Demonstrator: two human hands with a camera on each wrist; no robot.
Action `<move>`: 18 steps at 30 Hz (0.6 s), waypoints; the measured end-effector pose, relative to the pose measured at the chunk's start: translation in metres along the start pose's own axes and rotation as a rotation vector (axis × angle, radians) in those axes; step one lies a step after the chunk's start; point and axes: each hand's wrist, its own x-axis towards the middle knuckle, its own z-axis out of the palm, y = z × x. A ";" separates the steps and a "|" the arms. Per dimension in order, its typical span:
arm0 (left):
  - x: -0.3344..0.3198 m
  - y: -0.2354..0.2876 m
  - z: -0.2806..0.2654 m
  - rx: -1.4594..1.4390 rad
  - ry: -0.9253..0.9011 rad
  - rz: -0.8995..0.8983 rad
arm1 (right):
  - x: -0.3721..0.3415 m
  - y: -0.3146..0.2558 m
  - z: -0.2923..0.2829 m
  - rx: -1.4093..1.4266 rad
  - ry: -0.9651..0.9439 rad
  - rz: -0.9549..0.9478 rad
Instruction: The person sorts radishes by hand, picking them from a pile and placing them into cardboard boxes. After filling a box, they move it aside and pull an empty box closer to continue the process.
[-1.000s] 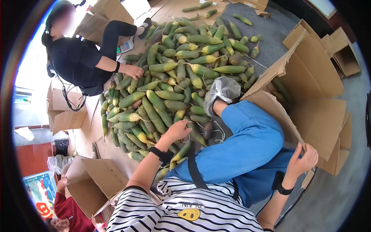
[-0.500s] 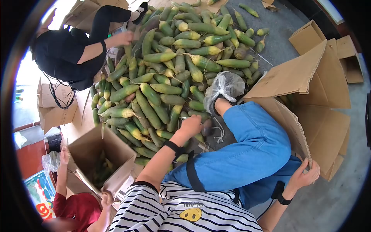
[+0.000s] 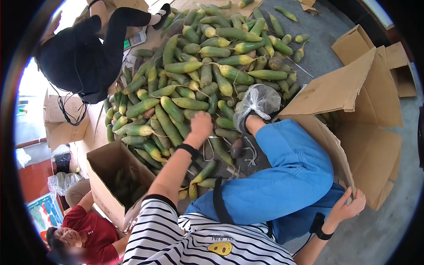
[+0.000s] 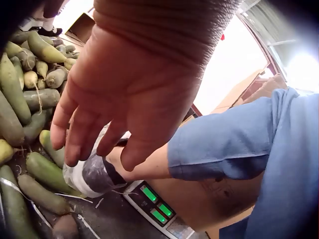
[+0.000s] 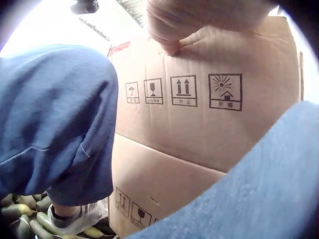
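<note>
My left hand (image 3: 201,125) hovers over the near side of a large pile of green radishes (image 3: 190,103). In the left wrist view its fingers (image 4: 75,144) hang loose, with nothing held. At the right, my right hand (image 3: 349,206) grips the near edge of an open cardboard box (image 3: 371,150), thumb and fingers on either side of the board. The right wrist view shows printed symbols on the side of this box (image 5: 169,124). Some green radishes lie inside it, mostly hidden by its wall.
My bent leg (image 3: 274,168) and bag-covered foot (image 3: 258,101) lie between pile and box. A scale with green displays (image 4: 158,211) sits beside the foot. At left, one person in black (image 3: 73,62) and another in red (image 3: 95,238) sit near another radish box (image 3: 106,194).
My left hand has moved forward and left over the pile, from beside my knee. My right hand keeps its grip on the box. The person in black has drawn an arm back from the pile.
</note>
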 end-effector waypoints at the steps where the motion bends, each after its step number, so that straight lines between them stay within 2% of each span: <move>1: 0.010 -0.016 0.005 0.049 0.115 0.019 | -0.001 0.002 0.001 -0.021 -0.011 0.009; 2: 0.026 -0.033 0.017 0.172 0.132 -0.001 | -0.002 0.004 0.001 -0.023 -0.017 0.002; 4: 0.044 -0.051 0.006 0.256 0.018 -0.055 | -0.002 0.007 0.002 -0.047 -0.018 0.036; 5: 0.053 -0.062 0.016 0.322 0.081 -0.054 | -0.005 0.010 0.003 -0.029 -0.032 0.054; 9: 0.082 -0.089 0.037 0.391 0.076 0.034 | -0.003 0.013 0.003 -0.031 -0.057 0.147; 10: 0.088 -0.093 0.037 0.399 0.015 0.033 | -0.004 0.016 0.002 -0.044 -0.066 0.143; 14: 0.103 -0.084 0.015 0.392 -0.168 -0.005 | -0.002 0.016 0.003 0.003 -0.065 0.194; 15: 0.105 -0.081 0.010 0.463 -0.186 0.030 | -0.001 0.016 0.003 0.025 -0.063 0.202; 18: 0.096 -0.058 -0.004 0.437 -0.263 0.000 | 0.000 0.013 0.003 -0.008 -0.061 0.171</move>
